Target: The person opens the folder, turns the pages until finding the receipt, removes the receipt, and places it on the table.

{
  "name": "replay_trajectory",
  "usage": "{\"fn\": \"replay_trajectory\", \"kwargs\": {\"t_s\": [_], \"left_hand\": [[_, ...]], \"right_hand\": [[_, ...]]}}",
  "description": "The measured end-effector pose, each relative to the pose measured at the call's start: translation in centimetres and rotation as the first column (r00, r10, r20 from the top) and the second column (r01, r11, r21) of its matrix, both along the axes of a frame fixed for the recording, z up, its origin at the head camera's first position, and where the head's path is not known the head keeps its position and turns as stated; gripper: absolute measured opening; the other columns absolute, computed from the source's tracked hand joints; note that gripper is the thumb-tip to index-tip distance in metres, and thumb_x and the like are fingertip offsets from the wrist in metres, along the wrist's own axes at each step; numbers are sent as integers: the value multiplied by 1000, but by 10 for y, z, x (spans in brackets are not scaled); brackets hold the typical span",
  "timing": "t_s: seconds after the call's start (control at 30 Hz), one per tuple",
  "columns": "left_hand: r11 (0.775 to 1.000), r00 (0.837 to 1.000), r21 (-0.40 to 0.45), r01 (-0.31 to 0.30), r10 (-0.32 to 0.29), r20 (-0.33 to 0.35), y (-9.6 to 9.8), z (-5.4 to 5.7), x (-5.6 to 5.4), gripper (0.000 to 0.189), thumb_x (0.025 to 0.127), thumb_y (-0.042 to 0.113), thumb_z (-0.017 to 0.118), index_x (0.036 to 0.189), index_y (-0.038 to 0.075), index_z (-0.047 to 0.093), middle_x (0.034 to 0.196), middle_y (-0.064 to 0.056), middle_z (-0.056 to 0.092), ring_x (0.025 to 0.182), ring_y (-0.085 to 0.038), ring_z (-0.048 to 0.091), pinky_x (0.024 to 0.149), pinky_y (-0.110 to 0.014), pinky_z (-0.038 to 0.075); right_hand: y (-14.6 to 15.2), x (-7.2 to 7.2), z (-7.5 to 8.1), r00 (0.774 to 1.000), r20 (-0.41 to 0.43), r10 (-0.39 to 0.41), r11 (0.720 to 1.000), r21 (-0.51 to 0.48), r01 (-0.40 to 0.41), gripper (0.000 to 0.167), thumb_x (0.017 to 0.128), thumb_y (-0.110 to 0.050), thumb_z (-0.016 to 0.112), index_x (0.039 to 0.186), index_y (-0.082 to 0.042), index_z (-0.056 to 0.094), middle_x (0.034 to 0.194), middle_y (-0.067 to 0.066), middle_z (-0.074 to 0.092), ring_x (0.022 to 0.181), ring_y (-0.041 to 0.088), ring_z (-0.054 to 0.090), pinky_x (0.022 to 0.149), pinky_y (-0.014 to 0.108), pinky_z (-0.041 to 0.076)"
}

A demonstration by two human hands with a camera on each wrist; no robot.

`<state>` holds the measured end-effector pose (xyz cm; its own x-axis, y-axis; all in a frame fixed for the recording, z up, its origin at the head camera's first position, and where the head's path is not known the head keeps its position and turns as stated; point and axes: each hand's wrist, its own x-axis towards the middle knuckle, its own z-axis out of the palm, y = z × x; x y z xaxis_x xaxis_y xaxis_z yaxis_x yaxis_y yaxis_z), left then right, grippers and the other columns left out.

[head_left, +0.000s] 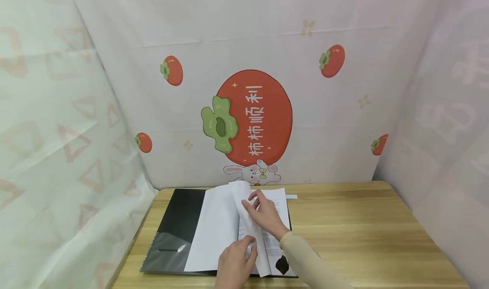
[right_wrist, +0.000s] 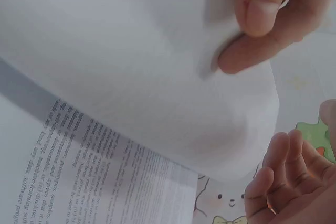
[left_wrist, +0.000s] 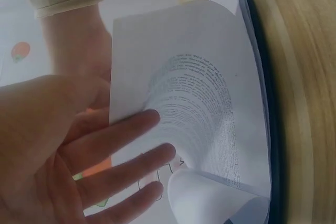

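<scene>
An open black folder (head_left: 187, 208) lies on the wooden table with white papers in it. One printed sheet (head_left: 260, 257) is lifted and curls over between the blank left-hand page (head_left: 215, 234) and the printed pages on the right. My right hand (head_left: 264, 212) pinches this sheet near its far part; in the right wrist view its thumb and finger are on the blank side (right_wrist: 136, 51). My left hand (head_left: 236, 259) is at the sheet's near part. In the left wrist view its fingers (left_wrist: 126, 166) are spread and fairly straight against or beside the sheet.
A clear pocket (head_left: 166, 255) covers the lower part of the folder's left cover. A pale blue tab (head_left: 291, 196) sticks out at the right. Bare tabletop (head_left: 355, 229) extends to the right. A white cloth with persimmon prints (head_left: 263, 119) hangs behind the table.
</scene>
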<state>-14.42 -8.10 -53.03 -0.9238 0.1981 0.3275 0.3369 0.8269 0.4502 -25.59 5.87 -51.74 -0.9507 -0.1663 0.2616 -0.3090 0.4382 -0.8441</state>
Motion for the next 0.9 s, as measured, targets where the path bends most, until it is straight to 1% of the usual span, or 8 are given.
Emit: {"fn": "replay_trajectory", "kwargs": {"t_s": [0.1,0.17,0.27,0.37,0.5,0.67,0.77,0.9], "left_hand": [[997,997,2,-82,82,-8,-1,1,0,8,95,21,77,99,14,79,69,1,72,51,-6,56,46,-27,42],[991,991,-4,-135,135,-4,-3,1,0,11,94,23,78,99,14,79,71,0,73,52,-8,58,46,-28,42],[978,978,-14,-207,207,17,-9,1,-1,17,92,28,80,100,12,78,80,-4,77,60,-15,67,50,-32,48],[964,963,-22,-265,265,53,-17,0,-1,23,90,30,82,102,11,78,90,-8,79,75,-25,75,58,-40,56],[955,951,-33,-294,296,92,-29,1,-2,35,88,33,84,110,7,78,104,-13,79,91,-35,77,70,-50,61],[952,943,-54,-301,306,128,-45,-3,-1,45,88,37,84,117,3,77,113,-18,77,99,-40,75,76,-56,60],[943,930,-64,-326,332,156,-57,-6,-2,49,88,38,84,119,2,75,118,-22,75,105,-43,73,81,-59,59],[937,917,-61,-345,350,192,-74,-9,-3,52,87,37,86,122,1,74,122,-26,73,110,-47,70,86,-61,58]], "right_hand": [[10,-5,-5,998,-17,-56,998,-22,56,28,106,-40,65,112,-13,62,75,-2,59,59,10,52,53,25,43],[20,-9,-9,995,-15,-97,995,-20,97,21,106,-33,65,109,-13,63,77,-2,61,59,10,51,55,25,43],[37,-13,-17,987,-4,-158,987,1,158,12,105,-22,67,105,-10,65,82,0,63,61,11,51,58,26,43],[55,-18,-29,975,27,-221,974,45,220,10,103,-17,67,103,-8,67,88,2,64,68,13,52,64,29,44],[78,-23,-51,953,60,-296,952,103,289,17,101,-17,66,107,-2,70,94,8,67,79,19,59,71,35,48],[105,-24,-73,921,107,-374,924,125,360,27,102,-17,65,119,3,70,108,17,68,96,28,64,82,45,53],[114,-24,-79,922,113,-371,926,118,358,30,103,-18,64,124,4,68,110,18,66,99,30,62,84,48,52],[116,-24,-81,934,106,-342,936,133,327,33,103,-19,66,125,5,68,107,16,68,93,27,63,80,46,53]]}}
